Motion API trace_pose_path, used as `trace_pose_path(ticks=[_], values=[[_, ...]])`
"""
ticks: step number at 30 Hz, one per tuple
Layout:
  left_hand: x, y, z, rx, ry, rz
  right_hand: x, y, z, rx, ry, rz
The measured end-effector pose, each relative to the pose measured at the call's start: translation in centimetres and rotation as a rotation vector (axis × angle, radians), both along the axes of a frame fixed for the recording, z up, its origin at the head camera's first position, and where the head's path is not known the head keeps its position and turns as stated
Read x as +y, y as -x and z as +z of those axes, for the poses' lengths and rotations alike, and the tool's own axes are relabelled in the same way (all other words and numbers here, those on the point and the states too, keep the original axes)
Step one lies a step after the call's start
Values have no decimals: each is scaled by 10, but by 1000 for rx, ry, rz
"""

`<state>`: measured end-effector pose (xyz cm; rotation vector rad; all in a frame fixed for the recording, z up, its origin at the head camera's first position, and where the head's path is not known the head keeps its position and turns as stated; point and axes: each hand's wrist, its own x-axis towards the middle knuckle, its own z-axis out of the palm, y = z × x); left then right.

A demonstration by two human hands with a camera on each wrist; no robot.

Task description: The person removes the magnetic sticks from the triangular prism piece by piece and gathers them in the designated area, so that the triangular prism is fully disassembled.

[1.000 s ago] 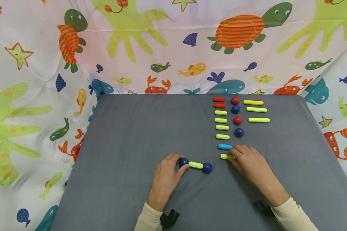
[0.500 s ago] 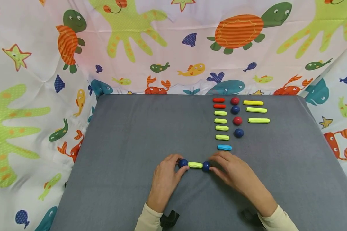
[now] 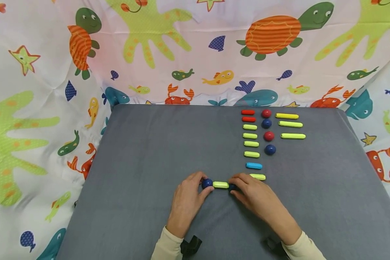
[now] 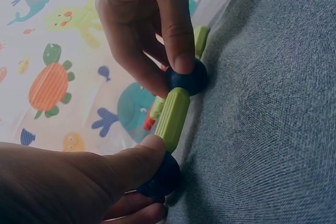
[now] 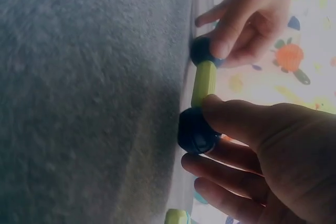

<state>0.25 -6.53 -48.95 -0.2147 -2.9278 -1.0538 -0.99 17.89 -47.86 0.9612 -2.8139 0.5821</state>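
A short yellow-green rod [image 3: 220, 185] joins two dark blue balls, lying low on the grey table in front of the person. My left hand [image 3: 186, 206] pinches the left blue ball [image 3: 207, 183] between thumb and fingers. At the other end my right hand [image 3: 263, 202] pinches the right blue ball [image 5: 195, 132], its thumb close to the rod's end. That ball is mostly covered by the fingers in the head view. Just beyond the right hand lies a loose short yellow-green rod [image 3: 258, 177], partly hidden by it.
On the grey table [image 3: 149, 151], a column of short rods runs back from a blue rod [image 3: 254, 165] to red rods [image 3: 248, 119]. Beside it stand red and blue balls [image 3: 269, 136], then long yellow-green rods [image 3: 293, 136]. A patterned cloth [image 3: 201, 50] hangs behind.
My right hand has left the loose yellow-green rod, moved left, and now grips the right blue ball. The left hand has stayed on its ball.
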Motion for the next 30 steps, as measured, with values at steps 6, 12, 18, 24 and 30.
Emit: trace_pose_path(ticks=[6, 12, 18, 24, 30], values=[[0, 1, 2, 1, 8, -11, -5, -1, -4, -17, -8, -28], [-1, 2, 2, 11, 8, -11, -11, 0, -4, -35, -1, -58], [-1, 1, 1, 17, 3, -12, -12, 0, -6, -22, -18, -58], [-1, 1, 2, 10, 2, -12, -12, 0, -6, -15, -23, -50], [0, 1, 2, 14, -3, -16, -12, 1, -4, 2, -16, -30]])
